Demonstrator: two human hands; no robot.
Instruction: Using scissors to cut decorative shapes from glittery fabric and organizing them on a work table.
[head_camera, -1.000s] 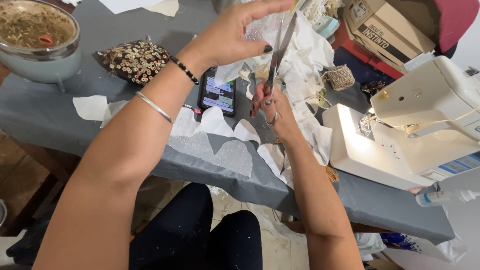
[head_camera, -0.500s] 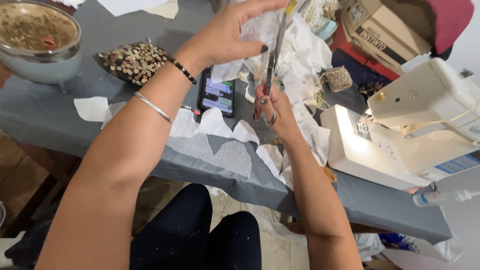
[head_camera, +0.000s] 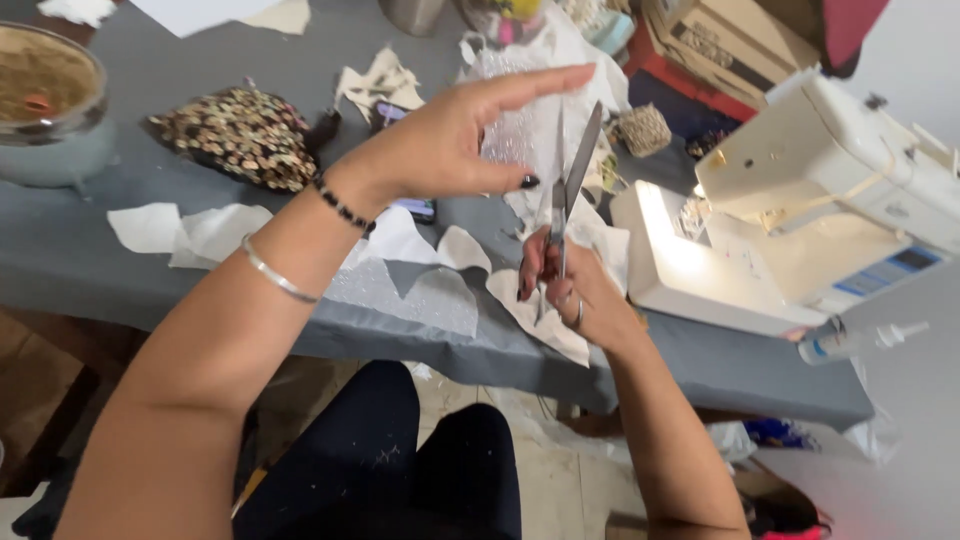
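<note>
Fingers (head_camera: 470, 175) of left hand (head_camera: 450, 140) pinched the sheer glittery fabric (head_camera: 505, 140), right hand (head_camera: 565, 290) gripped scissors (head_camera: 568, 185) w/ blades open. Prob flimsy, slippery; hold near the cut.

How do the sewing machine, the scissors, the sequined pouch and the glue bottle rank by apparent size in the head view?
1. sewing machine
2. sequined pouch
3. scissors, nearer the camera, so unsure
4. glue bottle

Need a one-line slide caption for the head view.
Left hand holds glittery sheer fabric while right hand cuts it with scissors beside a white sewing machine.
</note>
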